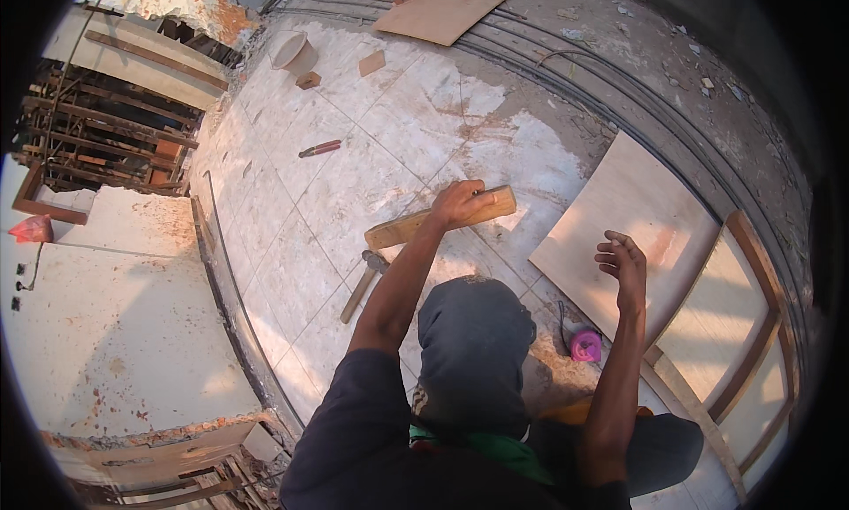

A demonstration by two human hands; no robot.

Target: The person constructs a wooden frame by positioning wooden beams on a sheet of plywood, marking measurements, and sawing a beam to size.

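In the left hand [457, 204], a long brown wooden block [401, 231] is clasped near its right end, apparently for control, while the right hand [625, 266] hangs empty, loosely curled.

The wooden block [405, 231] was golden brown; the hammer [357, 296] had a grey head and a tan handle. The pliers [322, 148] had red handles, the tape measure [585, 346] was bright pink, the bucket [296, 55] off-white. Square lines patterned the whitish, brown-smeared floor [296, 196]. The board [654, 211] was pale beige, the sleeve [354, 413] near-black.
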